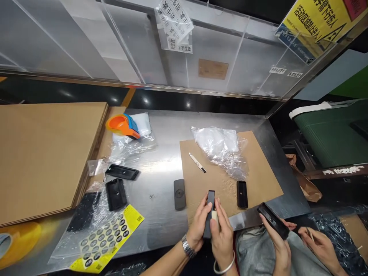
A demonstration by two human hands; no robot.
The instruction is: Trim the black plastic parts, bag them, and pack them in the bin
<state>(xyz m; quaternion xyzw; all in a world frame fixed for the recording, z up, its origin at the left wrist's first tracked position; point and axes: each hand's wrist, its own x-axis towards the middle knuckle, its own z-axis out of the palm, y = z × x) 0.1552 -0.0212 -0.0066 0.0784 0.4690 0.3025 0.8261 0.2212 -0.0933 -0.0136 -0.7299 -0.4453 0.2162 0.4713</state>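
Observation:
My left hand (196, 225), with a metal watch at the wrist, is closed around a slim dark grey rectangular casing (211, 197) at the table's front edge. Against the casing's right side, my right hand (223, 234) grips a small cream-coloured tool (214, 216), mostly covered by the fingers. To the left lies a grey casing with a round mark (179, 194). An open black tray-like shell (242, 194) rests on the cardboard sheet (212, 184) to the right. A thin white tool with a dark tip (197, 162) lies farther back on that sheet.
At right, a co-worker's hands (277, 245) hold a black shell (273, 220) and a thin stick. Plastic bags (220, 147) lie behind. Leftward are black shells (116, 193), a yellow sticker sheet (133, 216), an orange tape dispenser (122, 125) and stacked cardboard (48, 153).

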